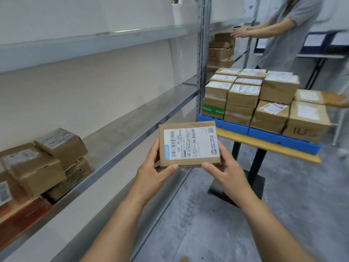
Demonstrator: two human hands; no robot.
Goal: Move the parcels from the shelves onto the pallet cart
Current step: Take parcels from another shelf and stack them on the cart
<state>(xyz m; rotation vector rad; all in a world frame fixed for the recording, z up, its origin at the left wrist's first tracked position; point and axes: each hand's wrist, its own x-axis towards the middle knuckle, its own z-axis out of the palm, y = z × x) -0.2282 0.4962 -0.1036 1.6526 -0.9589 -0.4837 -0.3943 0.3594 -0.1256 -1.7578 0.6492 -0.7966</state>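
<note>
A flat brown cardboard parcel (188, 159) with a white shipping label faces up in front of me. My left hand (154, 171) grips its left edge, thumb along the near side. My right hand (224, 171) grips its right edge the same way. The parcel hangs above the floor, just past the front edge of the metal shelf (136, 125). Ahead to the right stands the pallet cart (264, 133), a blue pallet on a yellow board, stacked with several brown parcels (243, 95). Several more parcels (43, 161) sit on the shelf at the far left.
A person in a grey shirt (287, 35) stands behind the cart, reaching toward parcels (221, 50) on the farther shelf bay. A steel upright (201, 53) divides the bays. The cart rests on a black stand (251, 178) over grey concrete floor.
</note>
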